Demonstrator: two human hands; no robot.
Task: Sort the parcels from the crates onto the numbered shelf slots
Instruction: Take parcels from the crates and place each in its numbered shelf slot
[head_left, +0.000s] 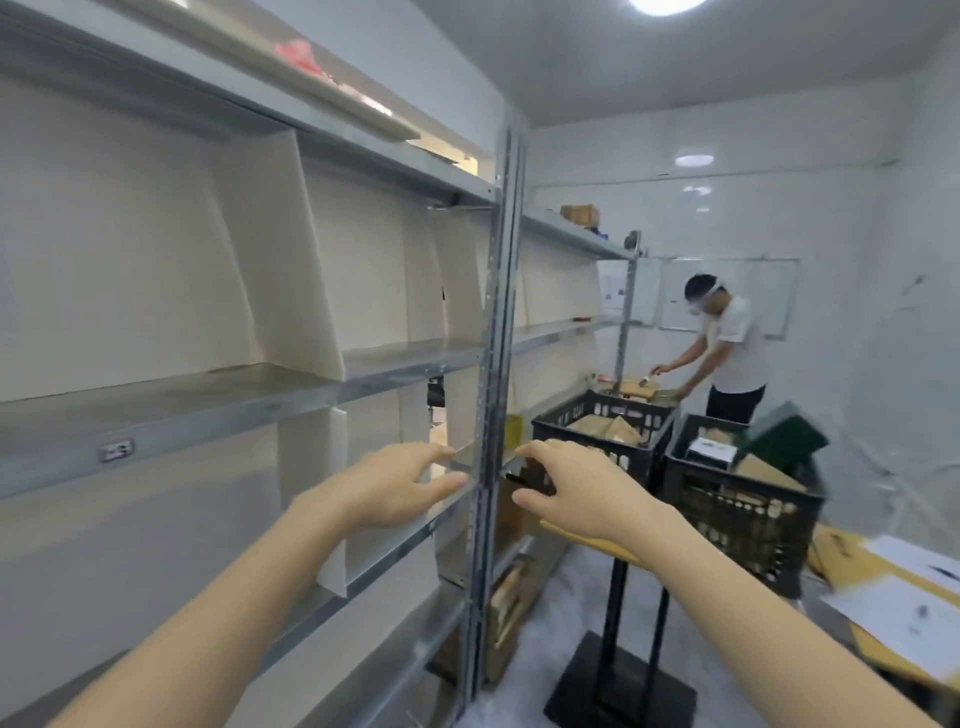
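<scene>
The grey metal shelf (291, 400) runs along the left, split into slots by white dividers (306, 291), with a small number label (117, 449) on its front edge. My left hand (400, 486) reaches to the shelf edge by the upright post (491, 364), fingers spread and holding nothing. My right hand (569, 488) is just right of the post, with fingers and thumb curled round a small dark parcel (530, 479) at a lower shelf slot. Two black crates (605, 454) (748, 512) with brown parcels (608, 428) stand beyond.
A green box (784, 439) lies tilted on the right crate. Another person (730, 353) bends over a table at the back. A black stand (621, 680) is on the floor ahead. A table with papers (904, 603) is at the right. Brown parcels (511, 597) fill low shelves.
</scene>
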